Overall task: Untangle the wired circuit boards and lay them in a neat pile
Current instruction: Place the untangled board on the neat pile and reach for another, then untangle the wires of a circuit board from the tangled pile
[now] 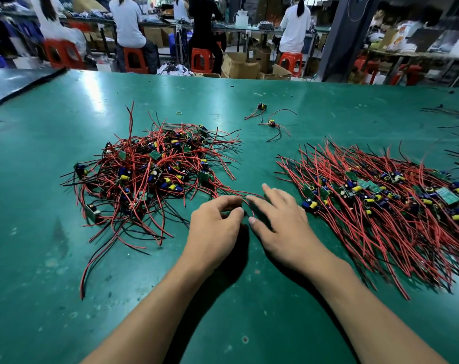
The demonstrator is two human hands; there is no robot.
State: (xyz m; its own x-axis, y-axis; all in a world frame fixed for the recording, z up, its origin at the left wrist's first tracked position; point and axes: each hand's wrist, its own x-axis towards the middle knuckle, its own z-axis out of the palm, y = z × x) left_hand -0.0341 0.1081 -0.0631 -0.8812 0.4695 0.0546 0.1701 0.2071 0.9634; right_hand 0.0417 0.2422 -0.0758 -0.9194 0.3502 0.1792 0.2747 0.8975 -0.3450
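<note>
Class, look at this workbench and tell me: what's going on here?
A person is sorting wired circuit boards on a green table. A tangled heap lies on the left, a combed, neater pile on the right. Both hands meet between them at a red wire trailing from the heap: the left hand curled beside it, the right hand spread. Whether the left grips it is unclear.

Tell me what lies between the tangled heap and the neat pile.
Head view: left hand and right hand at a red wire, on green table.
</note>
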